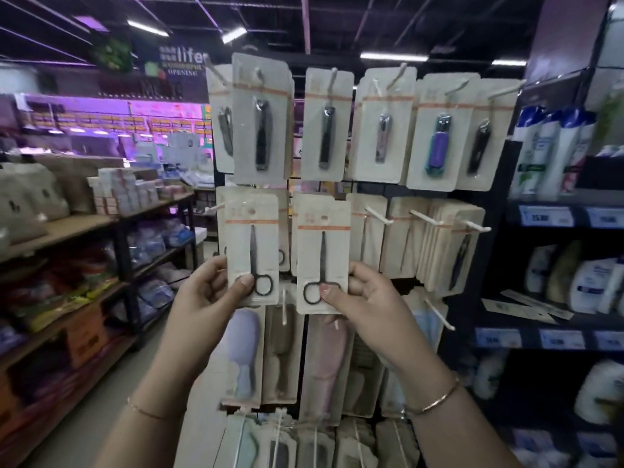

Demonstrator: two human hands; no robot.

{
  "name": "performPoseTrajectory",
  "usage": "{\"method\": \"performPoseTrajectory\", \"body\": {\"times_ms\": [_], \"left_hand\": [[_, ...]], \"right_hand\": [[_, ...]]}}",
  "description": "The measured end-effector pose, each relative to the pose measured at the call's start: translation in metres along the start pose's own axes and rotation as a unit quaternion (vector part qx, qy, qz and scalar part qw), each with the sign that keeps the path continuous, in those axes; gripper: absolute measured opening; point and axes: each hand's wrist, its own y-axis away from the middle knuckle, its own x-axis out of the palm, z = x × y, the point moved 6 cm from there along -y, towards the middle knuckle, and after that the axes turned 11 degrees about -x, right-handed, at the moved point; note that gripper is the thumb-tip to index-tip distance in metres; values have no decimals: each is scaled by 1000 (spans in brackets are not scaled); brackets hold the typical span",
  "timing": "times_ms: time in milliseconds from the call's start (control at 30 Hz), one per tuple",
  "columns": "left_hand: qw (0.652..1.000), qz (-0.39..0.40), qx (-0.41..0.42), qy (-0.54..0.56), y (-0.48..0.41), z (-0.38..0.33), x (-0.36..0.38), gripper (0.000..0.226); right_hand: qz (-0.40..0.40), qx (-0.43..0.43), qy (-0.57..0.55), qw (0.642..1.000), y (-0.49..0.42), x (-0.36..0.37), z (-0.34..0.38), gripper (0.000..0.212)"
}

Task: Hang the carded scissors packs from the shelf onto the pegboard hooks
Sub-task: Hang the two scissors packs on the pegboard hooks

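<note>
Hands are holding two carded scissors packs up in front of a store pegboard display. We are gripping the left pack (252, 246) with our left hand (211, 292), thumb pressed on the card's lower front over the scissor handles, fingers clamped behind it. Our right hand (363, 295) is pinching the right pack (322, 253) the same way at its lower right corner. Both packs are standing upright, side by side, level with the middle row of the pegboard (358, 187), where white hooks (380, 216) are jutting toward us. Nail clipper cards (326, 125) are hanging in the row above. Each pack is showing a small hang hole near its top. To do this well, we judge it best to be hanging one pack at a time: lining its hole up with a hook tip, keeping the card square to the hook, then sliding it back. Gripping so low may be letting the card top wobble.
</note>
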Motion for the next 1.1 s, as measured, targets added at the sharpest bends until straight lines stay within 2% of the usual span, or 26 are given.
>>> {"method": "performPoseTrajectory", "body": {"times_ms": [200, 500, 767, 1100], "left_hand": [[1000, 4, -12, 8, -9, 5, -2, 24], [999, 13, -52, 4, -22, 12, 1, 26], [997, 5, -82, -17, -45, 20, 3, 17], [994, 6, -110, -19, -60, 23, 13, 41]], "right_hand": [[0, 21, 19, 1000, -9, 5, -9, 16], [-9, 44, -9, 999, -21, 5, -24, 16], [-32, 51, -15, 998, -37, 5, -38, 16], [-64, 75, -17, 995, -46, 6, -48, 23]]}}
